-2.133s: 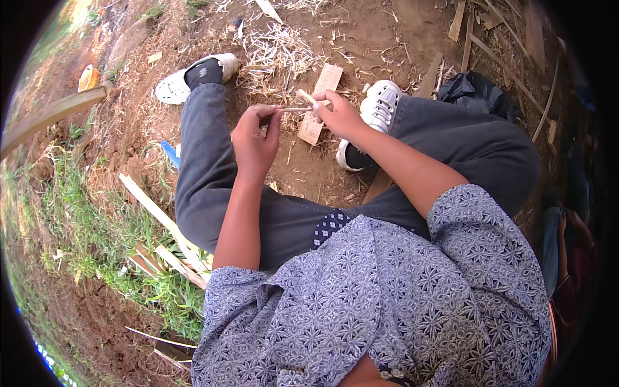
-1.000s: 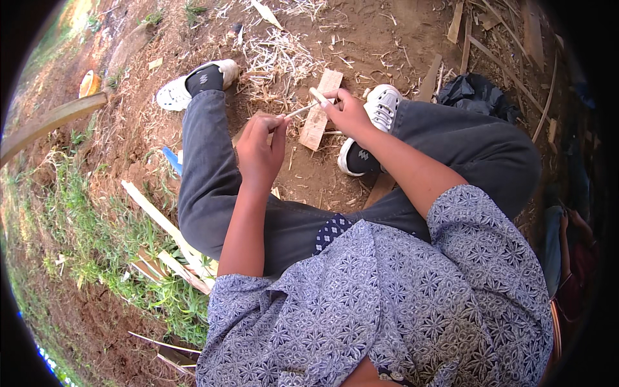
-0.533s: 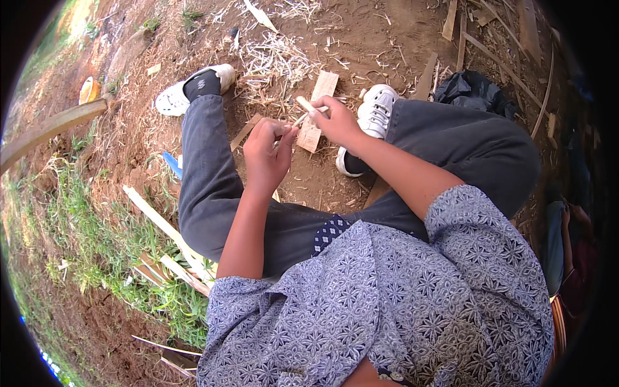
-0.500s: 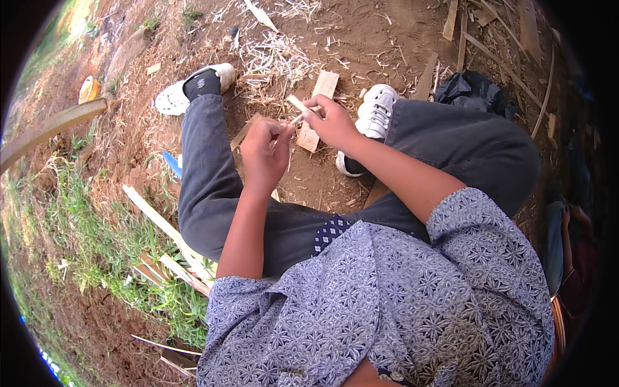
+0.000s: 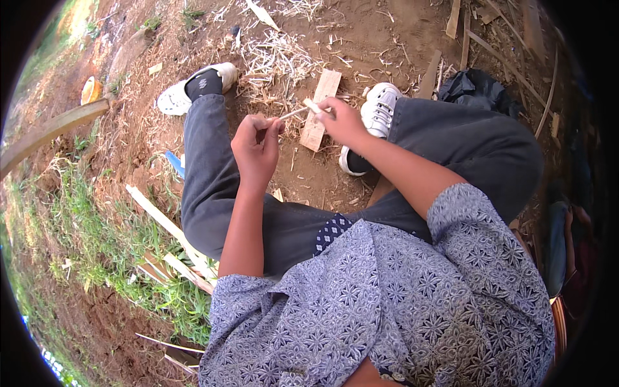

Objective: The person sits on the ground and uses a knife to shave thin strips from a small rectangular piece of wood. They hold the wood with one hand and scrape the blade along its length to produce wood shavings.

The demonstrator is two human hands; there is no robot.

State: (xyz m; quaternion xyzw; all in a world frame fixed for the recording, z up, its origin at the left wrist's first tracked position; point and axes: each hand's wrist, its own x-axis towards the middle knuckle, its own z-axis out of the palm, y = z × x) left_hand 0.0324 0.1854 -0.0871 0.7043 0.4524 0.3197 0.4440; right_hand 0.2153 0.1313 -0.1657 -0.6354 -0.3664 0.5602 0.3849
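At upper centre, the thin stick [image 5: 294, 114] pinched in the grip of the left hand [image 5: 256, 147] could snap if the right hand [image 5: 344, 122], its grip around a pale piece [image 5: 312, 105], presses unevenly.

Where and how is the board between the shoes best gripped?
Probably by the near end of the board, pinched across its long edges, coming low from the near side. It looks long, narrow and flat on the dirt; that end is in plain view, while the right hand covers part of its middle in this view.
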